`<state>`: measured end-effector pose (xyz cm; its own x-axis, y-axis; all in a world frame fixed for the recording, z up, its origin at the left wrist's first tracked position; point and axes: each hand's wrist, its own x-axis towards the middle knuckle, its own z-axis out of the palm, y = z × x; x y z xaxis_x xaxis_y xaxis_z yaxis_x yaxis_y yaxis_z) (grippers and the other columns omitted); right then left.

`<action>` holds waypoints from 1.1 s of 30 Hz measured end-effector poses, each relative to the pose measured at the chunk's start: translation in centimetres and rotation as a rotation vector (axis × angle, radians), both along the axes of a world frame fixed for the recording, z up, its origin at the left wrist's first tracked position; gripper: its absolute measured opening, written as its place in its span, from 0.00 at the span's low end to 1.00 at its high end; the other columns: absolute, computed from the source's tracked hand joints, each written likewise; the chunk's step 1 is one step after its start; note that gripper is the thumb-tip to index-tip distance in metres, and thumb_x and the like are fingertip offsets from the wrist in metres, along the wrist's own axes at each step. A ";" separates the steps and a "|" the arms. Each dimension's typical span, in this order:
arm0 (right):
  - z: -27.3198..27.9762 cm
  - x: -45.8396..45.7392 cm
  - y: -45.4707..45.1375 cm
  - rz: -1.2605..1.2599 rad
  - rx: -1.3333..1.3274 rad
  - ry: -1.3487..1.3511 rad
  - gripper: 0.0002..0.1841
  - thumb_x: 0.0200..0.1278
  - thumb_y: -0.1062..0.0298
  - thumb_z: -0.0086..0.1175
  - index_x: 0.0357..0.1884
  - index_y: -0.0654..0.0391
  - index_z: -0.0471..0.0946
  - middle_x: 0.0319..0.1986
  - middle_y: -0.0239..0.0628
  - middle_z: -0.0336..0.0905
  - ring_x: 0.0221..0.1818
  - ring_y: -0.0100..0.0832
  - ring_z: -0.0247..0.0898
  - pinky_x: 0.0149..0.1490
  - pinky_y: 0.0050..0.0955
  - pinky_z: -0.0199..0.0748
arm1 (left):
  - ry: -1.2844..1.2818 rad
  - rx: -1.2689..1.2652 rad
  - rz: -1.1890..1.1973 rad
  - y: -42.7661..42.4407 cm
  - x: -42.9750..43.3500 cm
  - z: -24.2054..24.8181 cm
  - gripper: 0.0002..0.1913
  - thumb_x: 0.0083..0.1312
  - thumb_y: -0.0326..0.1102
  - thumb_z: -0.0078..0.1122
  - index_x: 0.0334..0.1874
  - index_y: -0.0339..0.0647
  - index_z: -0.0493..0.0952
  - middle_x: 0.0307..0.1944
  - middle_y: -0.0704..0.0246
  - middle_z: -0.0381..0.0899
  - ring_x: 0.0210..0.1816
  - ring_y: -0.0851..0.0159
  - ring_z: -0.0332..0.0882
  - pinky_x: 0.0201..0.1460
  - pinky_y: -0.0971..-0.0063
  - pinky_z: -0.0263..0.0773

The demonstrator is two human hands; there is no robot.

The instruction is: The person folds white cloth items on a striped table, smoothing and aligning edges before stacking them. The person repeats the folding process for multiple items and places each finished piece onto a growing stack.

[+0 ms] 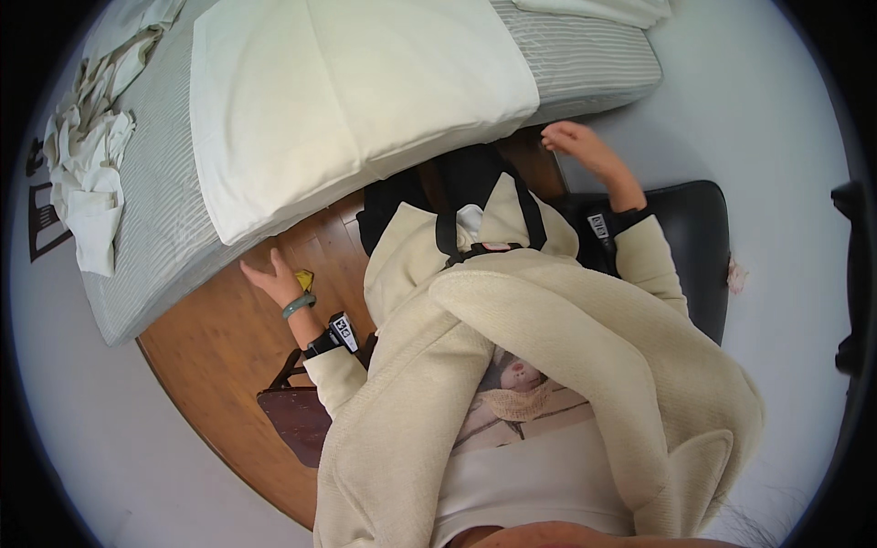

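Note:
Before me a white cloth (342, 89) is spread flat over a thick surface with a grey-striped cover (161, 198), and its near edge hangs over the side. My left hand (274, 277) is held just off the near edge of that surface, thumb and fingers apart, with nothing in it. A green bangle (299, 305) circles its wrist. My right hand (574, 142) is raised beside the near right part of the surface. Its fingers are loosely bent, and I see nothing held in it. Both forearms wear black straps with small marked devices.
Crumpled white cloths (96, 178) lie along the left side of the striped surface. Another white cloth (603, 8) is at the far right. A dark red wooden seat (294, 418) stands at my left, a black padded seat (692, 253) at my right. Something yellow (305, 279) shows near the brown floor (205, 349).

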<state>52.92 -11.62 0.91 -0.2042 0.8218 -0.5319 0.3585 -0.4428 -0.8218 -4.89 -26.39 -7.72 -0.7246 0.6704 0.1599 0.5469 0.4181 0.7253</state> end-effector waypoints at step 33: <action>3.7 -4.0 -4.5 -0.153 0.232 0.218 0.16 0.65 0.73 0.56 0.55 0.62 0.71 0.39 0.32 0.79 0.41 0.20 0.73 0.50 0.23 0.70 | -0.968 -0.198 -0.082 -4.7 -5.0 1.8 0.09 0.66 0.32 0.64 0.45 0.45 0.74 0.28 0.76 0.77 0.19 0.78 0.65 0.18 0.86 0.59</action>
<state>48.96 -16.13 4.58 -0.1574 0.9455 -0.2852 0.1078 -0.2706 -0.9566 -9.84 -31.06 -5.96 -0.4336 0.6752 -0.5968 -0.2114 0.5675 0.7957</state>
